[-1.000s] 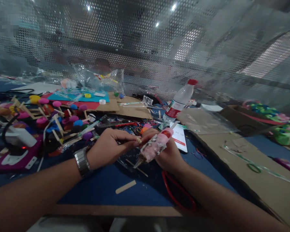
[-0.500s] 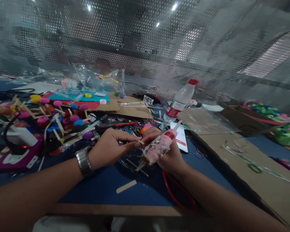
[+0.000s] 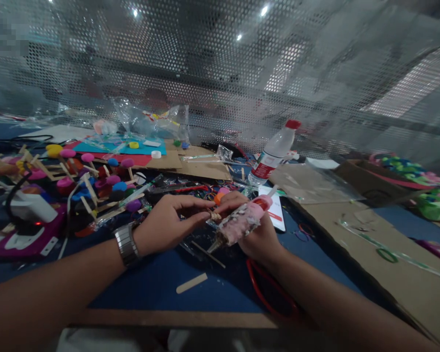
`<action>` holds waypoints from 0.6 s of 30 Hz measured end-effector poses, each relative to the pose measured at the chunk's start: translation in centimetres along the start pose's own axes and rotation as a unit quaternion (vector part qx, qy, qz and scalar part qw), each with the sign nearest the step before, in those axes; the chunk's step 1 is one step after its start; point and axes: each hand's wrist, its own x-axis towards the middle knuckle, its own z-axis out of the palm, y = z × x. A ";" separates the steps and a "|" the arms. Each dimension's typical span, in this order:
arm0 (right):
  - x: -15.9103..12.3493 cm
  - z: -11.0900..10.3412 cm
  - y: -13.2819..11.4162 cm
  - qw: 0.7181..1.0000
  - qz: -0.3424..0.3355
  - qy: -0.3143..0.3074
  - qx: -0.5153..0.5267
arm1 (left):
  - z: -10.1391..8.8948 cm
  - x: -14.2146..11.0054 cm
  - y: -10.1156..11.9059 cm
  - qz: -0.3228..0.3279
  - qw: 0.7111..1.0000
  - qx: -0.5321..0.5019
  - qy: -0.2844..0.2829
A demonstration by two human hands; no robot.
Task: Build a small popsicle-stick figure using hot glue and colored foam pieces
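Note:
My right hand [image 3: 260,234] is wrapped round a pink hot glue gun [image 3: 240,224], its body crusted with whitish residue. The nozzle slants down to the left, and a pale glue stick pokes out at the back. My left hand [image 3: 172,220], with a metal watch [image 3: 126,244] on its wrist, pinches a small beige ridged piece [image 3: 215,215] between thumb and fingers. The right fingertips meet that piece from the other side; its kind is too small to make out. Below the hands lie a wooden craft stick [image 3: 191,283] and a red loop [image 3: 267,293], likely a cord.
Many craft sticks with coloured blobs [image 3: 113,181] crowd the left, beside a purple and white power strip [image 3: 29,234]. Behind the hands stand a water bottle [image 3: 273,154] and a lit phone [image 3: 275,210]. Cardboard [image 3: 370,249] covers the right; a perforated metal screen [image 3: 205,63] closes the back.
The glue gun has turned slightly and shifted a little up and right. More of the beige piece shows between my fingertips, and the left fingers have moved slightly apart.

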 end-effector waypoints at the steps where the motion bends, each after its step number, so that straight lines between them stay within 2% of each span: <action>1: 0.0 0.0 0.1 1.000 -0.002 0.001 0.002 | 0.0 0.0 0.0 -0.003 1.000 0.002 0.001; 4: 0.0 0.0 0.1 1.000 0.002 0.004 0.007 | -0.1 0.2 -0.1 -0.007 1.000 0.019 0.021; 6: 0.0 0.0 0.1 1.000 0.005 0.010 0.008 | -0.2 0.4 -0.2 -0.012 0.998 0.026 0.054; 10: 0.1 -0.2 0.1 0.998 0.032 0.047 0.007 | -0.7 0.7 -0.4 -0.049 0.993 -0.004 0.104; 15: 0.1 -0.3 0.6 0.988 0.111 0.107 0.026 | -1.1 0.7 0.1 -0.053 0.994 -0.004 0.100; 18: 0.0 -0.2 0.9 0.983 0.127 0.128 0.043 | -1.1 0.8 0.1 -0.042 0.994 0.000 0.098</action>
